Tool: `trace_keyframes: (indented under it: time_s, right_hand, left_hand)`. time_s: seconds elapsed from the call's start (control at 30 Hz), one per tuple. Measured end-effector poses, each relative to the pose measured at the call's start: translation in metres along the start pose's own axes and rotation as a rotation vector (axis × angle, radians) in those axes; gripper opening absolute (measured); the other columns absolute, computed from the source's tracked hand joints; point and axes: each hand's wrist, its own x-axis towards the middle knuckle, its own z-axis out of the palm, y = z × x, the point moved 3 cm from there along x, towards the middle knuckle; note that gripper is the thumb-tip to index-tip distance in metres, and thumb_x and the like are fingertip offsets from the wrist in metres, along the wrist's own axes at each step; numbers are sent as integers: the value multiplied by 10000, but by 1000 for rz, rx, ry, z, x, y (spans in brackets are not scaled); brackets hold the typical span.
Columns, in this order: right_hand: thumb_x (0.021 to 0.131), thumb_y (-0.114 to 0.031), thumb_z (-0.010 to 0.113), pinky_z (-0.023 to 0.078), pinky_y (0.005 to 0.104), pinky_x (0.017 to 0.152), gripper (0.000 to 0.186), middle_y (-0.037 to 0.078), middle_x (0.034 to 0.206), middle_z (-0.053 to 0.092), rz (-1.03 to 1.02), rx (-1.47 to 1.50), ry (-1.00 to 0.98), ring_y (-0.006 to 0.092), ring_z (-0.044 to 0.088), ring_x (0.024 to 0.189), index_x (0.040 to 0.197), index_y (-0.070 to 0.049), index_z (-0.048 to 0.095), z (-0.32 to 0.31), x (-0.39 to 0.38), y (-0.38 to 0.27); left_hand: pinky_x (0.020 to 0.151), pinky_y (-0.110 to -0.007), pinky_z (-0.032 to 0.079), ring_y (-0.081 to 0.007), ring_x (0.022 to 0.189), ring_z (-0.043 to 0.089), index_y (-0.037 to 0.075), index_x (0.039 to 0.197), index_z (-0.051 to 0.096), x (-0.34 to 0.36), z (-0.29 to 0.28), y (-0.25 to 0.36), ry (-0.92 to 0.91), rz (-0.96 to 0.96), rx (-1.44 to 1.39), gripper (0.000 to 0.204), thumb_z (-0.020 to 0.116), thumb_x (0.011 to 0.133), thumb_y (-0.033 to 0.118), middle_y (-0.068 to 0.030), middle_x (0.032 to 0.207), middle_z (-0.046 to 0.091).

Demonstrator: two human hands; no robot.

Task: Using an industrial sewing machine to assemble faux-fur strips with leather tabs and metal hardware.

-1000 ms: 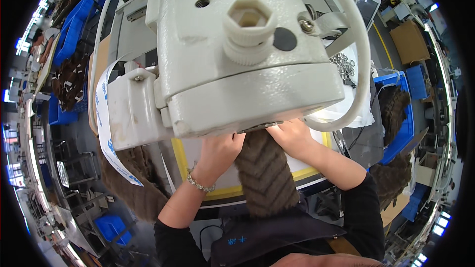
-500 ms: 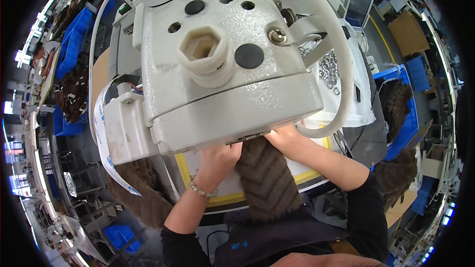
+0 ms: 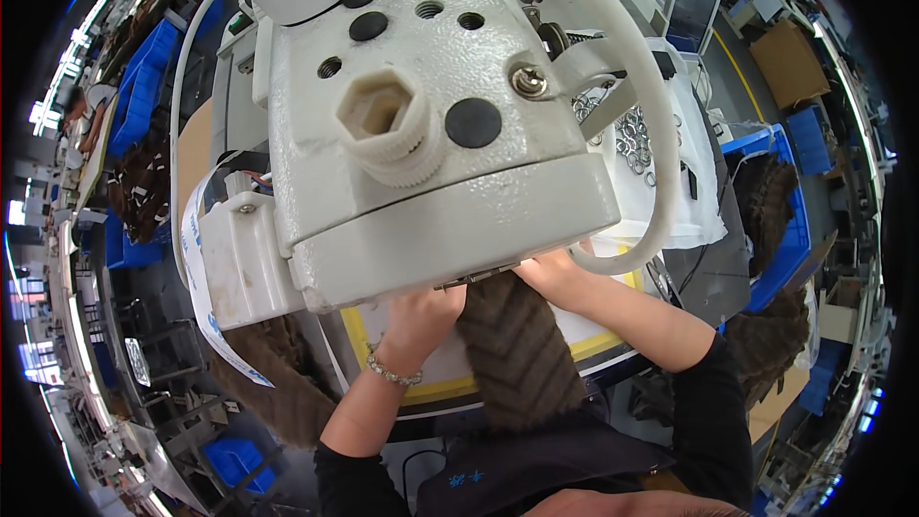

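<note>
Head view: brown, chevroned fur strip [image 3: 522, 356]; can't tell whether left hand [image 3: 424, 319] or right hand [image 3: 552, 278] pinches

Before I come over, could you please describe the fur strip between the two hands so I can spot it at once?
Find the big white machine, upper middle. Below its front edge, between left hand and right hand, a brown fur strip runs toward the dark apron. Unlike the fur piece further left, it lies between the hands and bears dark chevrons.

We wear black elbow-length sleeves [image 3: 713, 421], a beaded bracelet [image 3: 391, 370] on our left wrist and a dark, blue-marked apron [image 3: 546, 464].
</note>
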Motion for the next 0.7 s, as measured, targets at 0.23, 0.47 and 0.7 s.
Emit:
trace_keyframes:
  time_s: [0.23,0.47,0.7]
  right_hand:
    - [772,-136,739,476,332,653,204,23,776,657,-234,-279,92,200,629,705,919,-23,655,-5,3,-5]
    - [729,-98,695,472,343,707,157,48,874,666,-399,-432,37,197,632,786,870,-68,634,-8,5,-13]
    - [693,-102,625,498,370,809,236,155,1022,660,-339,-562,-171,241,637,911,909,-9,617,-11,-2,-26]
  left_hand:
    - [879,-449,498,-345,982,606,33,972,688,3,-2,0,-34,0,-38,216,620,770,73,-145,1039,633]
    - [854,-424,503,-272,955,616,43,901,666,5,-5,1,-12,2,-6,138,625,775,81,-114,1002,636]
    - [877,-393,473,-268,977,628,6,989,637,16,-30,4,-223,-18,-167,240,566,760,20,-131,1061,651]
